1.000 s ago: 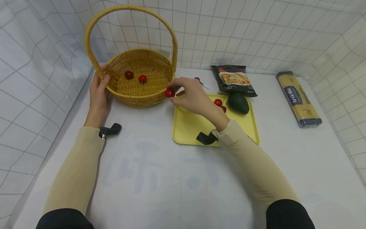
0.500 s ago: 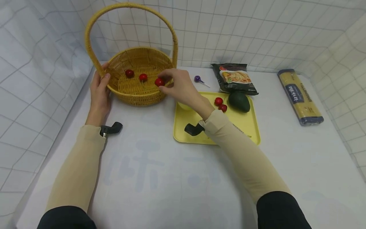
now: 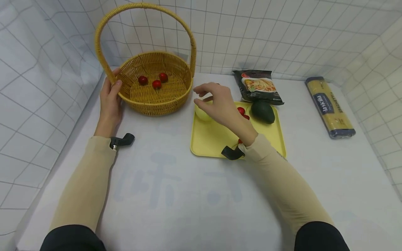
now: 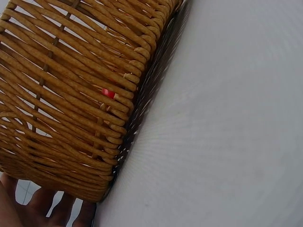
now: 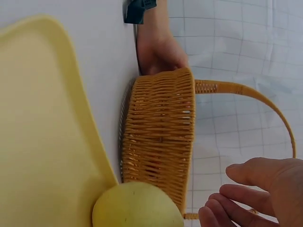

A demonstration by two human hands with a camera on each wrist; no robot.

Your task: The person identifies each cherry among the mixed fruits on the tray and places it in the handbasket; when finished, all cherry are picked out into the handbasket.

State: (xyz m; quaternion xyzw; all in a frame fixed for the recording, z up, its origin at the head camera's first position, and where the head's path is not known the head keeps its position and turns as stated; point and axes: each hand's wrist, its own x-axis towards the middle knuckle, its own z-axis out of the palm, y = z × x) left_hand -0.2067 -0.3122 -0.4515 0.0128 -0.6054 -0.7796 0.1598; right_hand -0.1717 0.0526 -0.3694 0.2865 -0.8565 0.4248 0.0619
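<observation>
Red fruit (image 3: 163, 77), the farthest back of three in the basket (image 3: 154, 109), now lies loose on the woven floor. Half a second ago the right hand (image 3: 216, 99) pinched it over the basket's near right side. That hand has since come out past the rim and is empty, thumb and fingers apart and softly bent, above the corner of the tray (image 3: 207, 150). So the release appears done, and the basket's count has gone from two to three.

The new arrival sits close behind the middle fruit (image 3: 156, 84); whether they touch I cannot tell. The dark fruit (image 3: 142, 80) lies a little to the left, apart from both.

The left hand (image 3: 110, 99) has not shifted: it grips the basket's left side by the foot of the handle, thumb at the rim, which likely keeps it steady.

Under the right hand, a pale green fruit (image 5: 137, 205) sits at the tray's corner. Farther over on the tray, two more reds (image 3: 241, 110) lie beside the avocado (image 3: 263, 112), and another red (image 3: 240, 141) shows partly behind the wrist. The noodle pack (image 3: 259, 85) lies just behind the avocado; the spaghetti (image 3: 329, 108) is well apart at the right.
</observation>
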